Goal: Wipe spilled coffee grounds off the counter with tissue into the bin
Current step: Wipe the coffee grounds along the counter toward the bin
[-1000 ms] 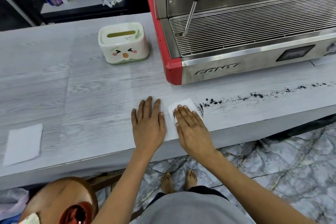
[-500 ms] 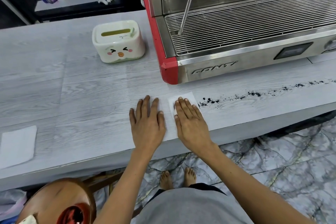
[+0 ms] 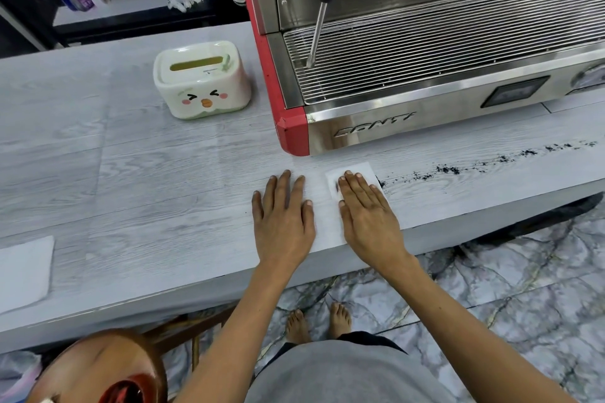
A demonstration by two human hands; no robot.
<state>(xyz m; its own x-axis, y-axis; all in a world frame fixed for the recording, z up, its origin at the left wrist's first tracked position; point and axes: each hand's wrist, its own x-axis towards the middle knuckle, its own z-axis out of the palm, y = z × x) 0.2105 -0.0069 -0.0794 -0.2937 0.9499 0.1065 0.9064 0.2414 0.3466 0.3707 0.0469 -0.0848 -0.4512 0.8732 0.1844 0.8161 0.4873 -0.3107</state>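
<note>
We see both hands lying flat on the grey wood-grain counter (image 3: 137, 173) near the frame's centre. The left hand (image 3: 283, 222) rests palm down on bare counter, fingers straight and close together. The right hand (image 3: 368, 219) presses a white tissue (image 3: 358, 172) flat, fingers straight and together. A trail of coffee grounds (image 3: 451, 169) starts at the tissue's right edge and runs toward the right edge of the frame, in front of the espresso machine (image 3: 425, 52). A cartoon-faced tissue box (image 3: 201, 82) stands upper left of the hands; another tissue (image 3: 23, 271) lies at the far left. A brown bin (image 3: 108, 366) sits at lower left, below the counter.
</note>
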